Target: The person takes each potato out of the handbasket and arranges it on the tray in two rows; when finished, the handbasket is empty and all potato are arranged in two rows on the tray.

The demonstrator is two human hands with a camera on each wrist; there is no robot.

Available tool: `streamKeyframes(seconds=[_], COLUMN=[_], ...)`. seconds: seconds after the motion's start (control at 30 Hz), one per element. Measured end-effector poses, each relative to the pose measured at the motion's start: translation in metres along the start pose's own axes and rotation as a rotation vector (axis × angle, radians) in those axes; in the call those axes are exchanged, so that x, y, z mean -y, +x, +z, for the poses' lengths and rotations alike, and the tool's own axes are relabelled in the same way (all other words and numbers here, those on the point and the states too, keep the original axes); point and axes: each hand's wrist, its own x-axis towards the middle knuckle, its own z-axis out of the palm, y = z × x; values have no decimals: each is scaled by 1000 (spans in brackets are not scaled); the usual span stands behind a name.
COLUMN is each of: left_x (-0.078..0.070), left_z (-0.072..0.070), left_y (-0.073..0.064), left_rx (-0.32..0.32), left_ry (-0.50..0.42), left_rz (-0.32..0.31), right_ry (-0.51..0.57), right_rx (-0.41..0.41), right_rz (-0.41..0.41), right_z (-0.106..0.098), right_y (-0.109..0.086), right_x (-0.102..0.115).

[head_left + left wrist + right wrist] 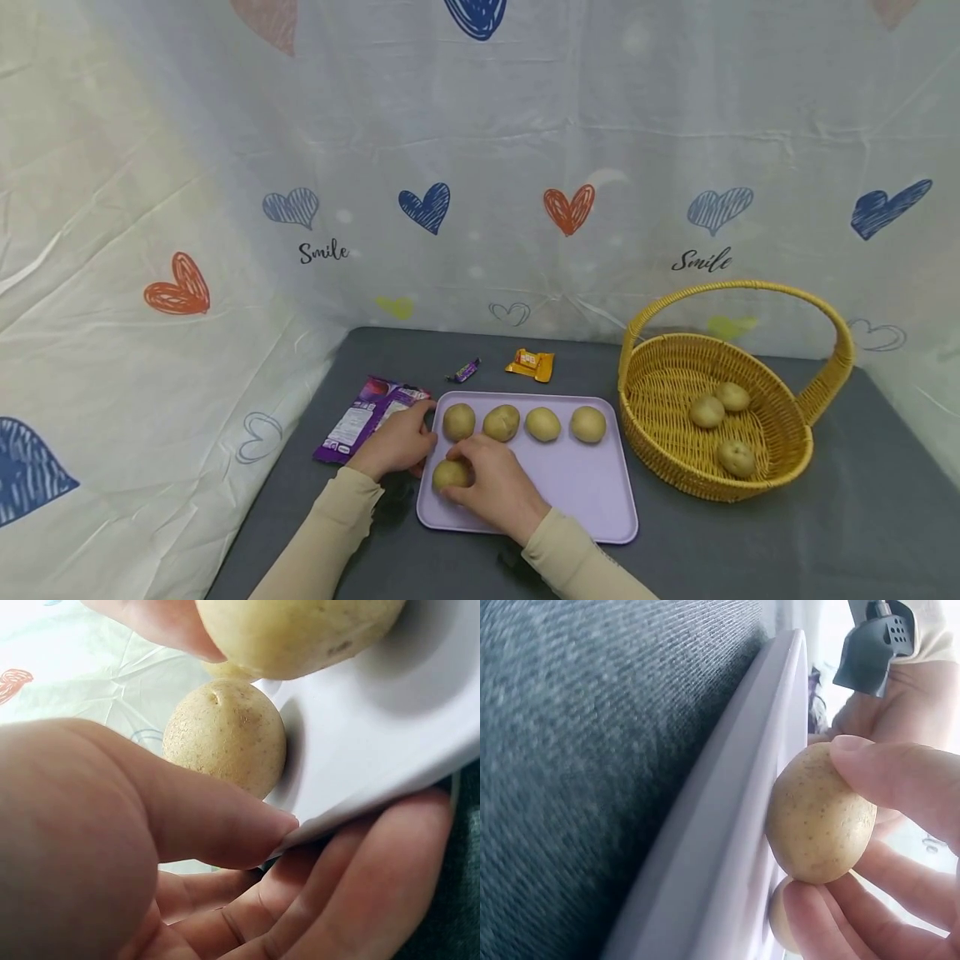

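Note:
My right hand [498, 483] grips a potato [450, 474] between thumb and fingers at the near left part of the lilac tray [558, 492]. The right wrist view shows this potato [821, 814] close against the tray's inner side. Along the tray's far side, several other potatoes [542, 424] sit in a row. At the tray's left edge, my left hand [399, 437] pinches the rim, thumb on top and fingers curled beneath, as the left wrist view shows. One potato [225, 739] of the row lies just beyond that thumb.
A purple snack packet [352, 425] lies left of the tray, partly behind my left hand. Beyond the tray are a small purple-wrapped sweet [463, 371] and an orange packet [532, 364]. A yellow wicker basket [652, 454] with a tall handle stands at the right, three potatoes inside.

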Motion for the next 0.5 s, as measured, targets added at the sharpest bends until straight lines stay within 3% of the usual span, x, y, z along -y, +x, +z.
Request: streamKeyframes(seconds=[0.5], left_x=[1], left_z=[1], left_y=[1], left_rx=[-1], left_ry=[5], left_rz=[-4], right_ry=[11], right_rx=[17], right_rz=[10], right_z=[0], right_y=[0], right_x=[2])
